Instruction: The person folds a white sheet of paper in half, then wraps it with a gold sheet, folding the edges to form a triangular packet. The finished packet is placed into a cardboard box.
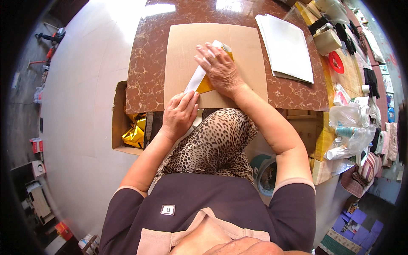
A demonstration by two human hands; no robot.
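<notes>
A folded sheet, white on one face and shiny gold on the other, lies slantwise on a flat piece of brown cardboard (183, 41). Its white band (195, 80) runs along the left side, and a gold part (205, 85) shows on the right. My right hand (220, 70) rests flat across the upper part, fingers spread, hiding much of it. At the sheet's lower end, the close-set fingertips of my left hand (181, 110) hold the corner near the cardboard's front edge. The sheet's top end curls up beyond my right fingers.
The cardboard lies on a brown marble-patterned table (145, 76). White sheets (288, 47) are stacked at the right. Below the table's left corner stands a carton (119, 111) with gold foil packaging (135, 134). A cluttered wooden bench (352, 67) runs along the right; a bucket (266, 175) stands beneath my right arm.
</notes>
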